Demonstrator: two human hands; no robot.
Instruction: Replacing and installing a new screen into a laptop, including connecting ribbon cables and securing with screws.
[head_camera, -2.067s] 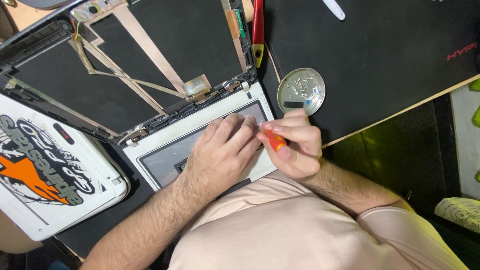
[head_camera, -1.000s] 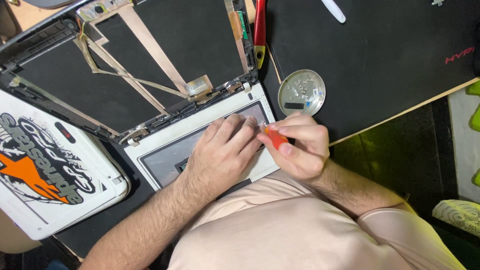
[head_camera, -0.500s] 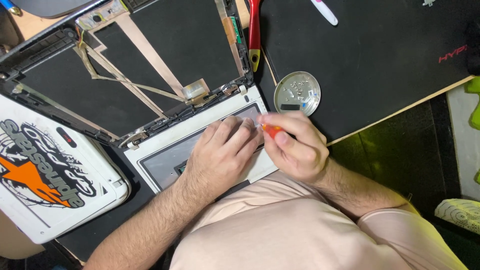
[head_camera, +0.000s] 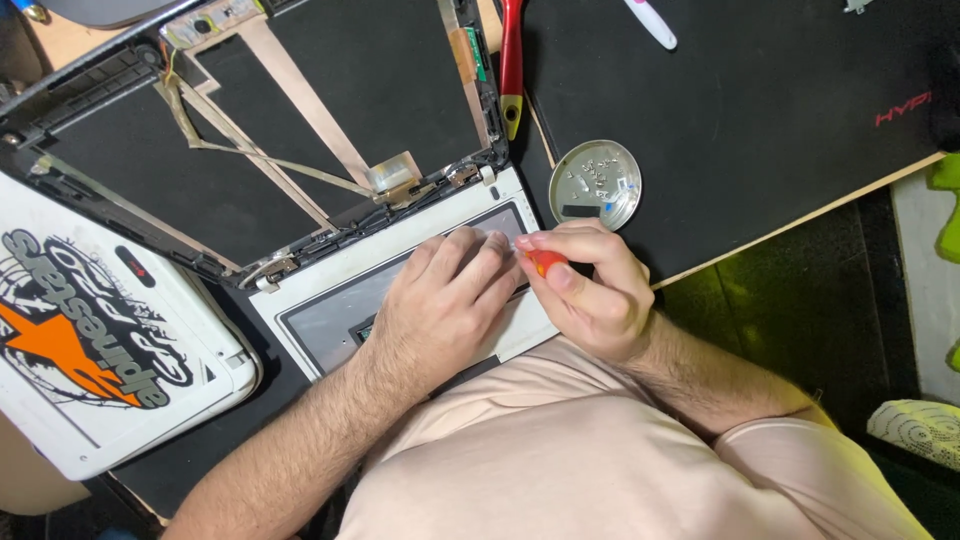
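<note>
- Currently the laptop (head_camera: 400, 290) lies opened on the worktop (head_camera: 760, 120): its lid is stripped of the screen panel, cables are exposed, and loose screws sit in the round metal dish (head_camera: 596, 184).
- Base still appears assembled.
- Left hand (head_camera: 440, 300) rests flat, fingers together, on the base.
- Right hand (head_camera: 590, 290) pinches the orange-handled screwdriver (head_camera: 545, 262), tip at the base's upper right area.

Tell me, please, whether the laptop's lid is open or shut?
Open. The laptop lid lies folded back flat on the mat, its screen removed, showing bare cables inside; both hands work on the base.
</note>
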